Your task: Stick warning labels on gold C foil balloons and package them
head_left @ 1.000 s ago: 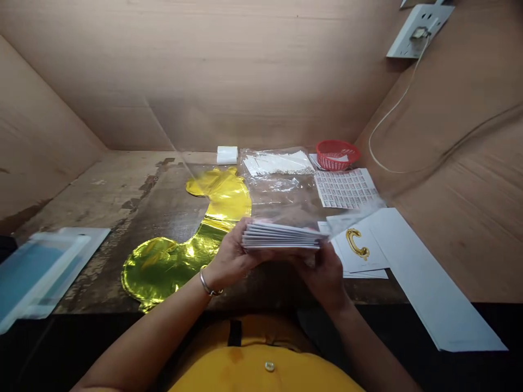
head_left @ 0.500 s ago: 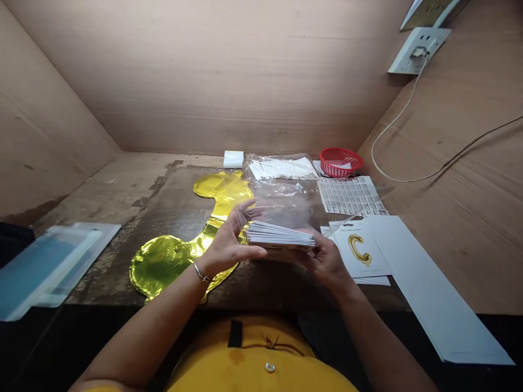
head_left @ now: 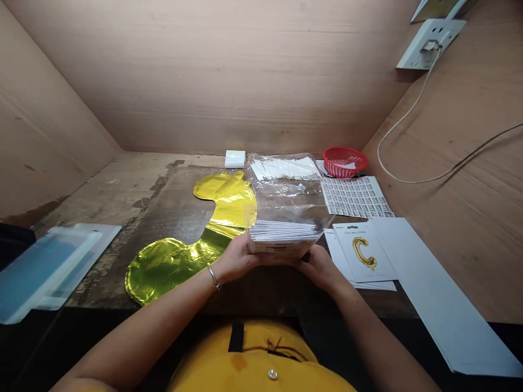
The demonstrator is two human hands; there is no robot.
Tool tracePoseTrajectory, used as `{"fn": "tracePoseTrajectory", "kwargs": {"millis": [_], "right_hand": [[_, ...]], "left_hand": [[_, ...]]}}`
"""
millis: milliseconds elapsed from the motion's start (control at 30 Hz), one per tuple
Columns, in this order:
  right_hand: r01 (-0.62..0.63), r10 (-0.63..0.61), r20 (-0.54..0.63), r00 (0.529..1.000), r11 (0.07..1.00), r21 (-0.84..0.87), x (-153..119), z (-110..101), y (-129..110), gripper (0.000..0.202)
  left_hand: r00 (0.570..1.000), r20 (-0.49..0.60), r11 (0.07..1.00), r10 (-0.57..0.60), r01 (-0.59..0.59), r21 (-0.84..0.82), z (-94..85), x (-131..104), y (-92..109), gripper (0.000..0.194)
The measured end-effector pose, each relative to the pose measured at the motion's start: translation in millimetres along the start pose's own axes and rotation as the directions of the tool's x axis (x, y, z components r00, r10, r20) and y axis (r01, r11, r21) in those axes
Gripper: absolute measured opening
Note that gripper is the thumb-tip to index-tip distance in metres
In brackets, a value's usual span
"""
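A stack of white cards in a clear bag is held up above the table in front of me. My left hand grips its left lower edge, and my right hand grips the right lower edge. The fingers of both hands are partly hidden under the stack. Left of it lies a large gold foil balloon, flat on the table. To the right, a white card with a gold letter C rests on more white cards.
A clear bag of white strips, a small white packet and a red basket stand along the back. A label sheet and long white sheets lie right. Bluish plastic bags lie left.
My left hand has moved down from the stack's side to its lower edge, and its thumb no longer lies across the front. The stack now sits more level and squarely between both hands.
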State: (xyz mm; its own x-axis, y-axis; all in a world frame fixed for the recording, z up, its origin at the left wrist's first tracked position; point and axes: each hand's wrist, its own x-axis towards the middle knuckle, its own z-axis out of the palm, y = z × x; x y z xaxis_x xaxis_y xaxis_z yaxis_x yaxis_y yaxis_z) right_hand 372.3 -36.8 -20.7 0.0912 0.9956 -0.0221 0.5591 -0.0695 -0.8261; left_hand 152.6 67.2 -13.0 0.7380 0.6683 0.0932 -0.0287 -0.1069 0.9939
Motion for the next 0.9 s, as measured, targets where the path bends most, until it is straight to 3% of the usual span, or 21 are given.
{"fn": "tracePoseTrajectory", "kwargs": {"millis": [133, 267, 333, 400, 500, 600, 667, 767, 833, 900], "right_hand": [[0.024, -0.025, 0.059, 0.998, 1.000, 0.008, -1, 0, -1, 0.032], [0.073, -0.073, 0.019, 0.997, 0.997, -0.019, -17, -16, -27, 0.036], [0.063, -0.064, 0.005, 0.998, 0.995, 0.072, -26, -24, -43, 0.037], [0.007, -0.003, -0.020, 1.000, 0.979, 0.206, -32, -28, -52, 0.037], [-0.122, 0.134, -0.002, 0.991, 0.909, 0.399, -37, -22, -48, 0.042], [-0.290, 0.222, 0.187, 0.957, 0.766, 0.573, -46, -10, -33, 0.055], [-0.394, 0.250, 0.310, 0.917, 0.686, 0.611, -54, -5, -25, 0.063], [-0.457, 0.310, 0.340, 0.888, 0.670, 0.584, -59, 1, -19, 0.068], [-0.450, 0.378, 0.245, 0.893, 0.723, 0.523, -57, 5, -16, 0.072], [-0.419, 0.426, 0.056, 0.903, 0.844, 0.335, -54, 11, -11, 0.071]], "left_hand": [[0.999, 0.046, 1.000, -0.025, 0.025, -0.004, 7.1, 2, -6, 0.039], [1.000, 0.021, 0.999, -0.020, 0.019, 0.031, -0.7, 2, 25, 0.041], [1.000, -0.003, 1.000, -0.023, 0.023, -0.013, -3.5, 1, 41, 0.042], [0.999, 0.033, 0.992, -0.031, 0.035, -0.122, -0.1, -3, 44, 0.048], [0.988, 0.107, 0.935, -0.113, 0.142, -0.326, 15.7, -15, 26, 0.055], [0.957, 0.163, 0.813, -0.240, 0.290, -0.505, 30.4, -24, 2, 0.057], [0.934, 0.217, 0.780, -0.282, 0.355, -0.515, 32.6, -23, -4, 0.058], [0.917, 0.231, 0.844, -0.326, 0.392, -0.365, 26.7, -18, -2, 0.057], [0.952, 0.063, 0.943, -0.300, 0.306, -0.133, 22.8, -21, 1, 0.059], [0.986, -0.146, 0.958, -0.086, 0.122, 0.258, 23.1, -33, 0, 0.055]]}}
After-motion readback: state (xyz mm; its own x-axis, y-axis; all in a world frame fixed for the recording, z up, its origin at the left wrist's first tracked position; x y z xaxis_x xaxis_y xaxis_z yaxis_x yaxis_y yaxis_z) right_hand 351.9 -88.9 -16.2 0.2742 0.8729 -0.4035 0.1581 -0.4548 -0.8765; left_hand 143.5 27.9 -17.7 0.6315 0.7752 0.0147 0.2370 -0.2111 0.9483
